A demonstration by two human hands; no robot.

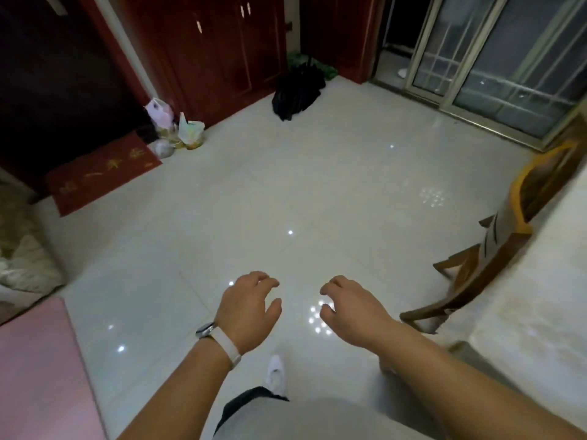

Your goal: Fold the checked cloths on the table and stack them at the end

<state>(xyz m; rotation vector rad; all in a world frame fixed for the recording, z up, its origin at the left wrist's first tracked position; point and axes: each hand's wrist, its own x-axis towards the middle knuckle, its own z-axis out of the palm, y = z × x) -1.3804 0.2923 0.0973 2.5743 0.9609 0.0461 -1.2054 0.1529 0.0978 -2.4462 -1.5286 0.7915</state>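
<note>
No checked cloth shows in the head view. My left hand, with a white-strapped watch on its wrist, hangs in the air over the shiny tiled floor, fingers loosely curled and apart, holding nothing. My right hand hovers beside it at the same height, also with curled, spread fingers and nothing in it. The two hands are a short gap apart. A table with a pale covering runs along the right edge, only partly in view.
A wooden chair stands at the right against the pale table. A pink surface fills the lower left. Further off lie a red doormat, plastic bags, a black bundle, red cabinets and a glass sliding door.
</note>
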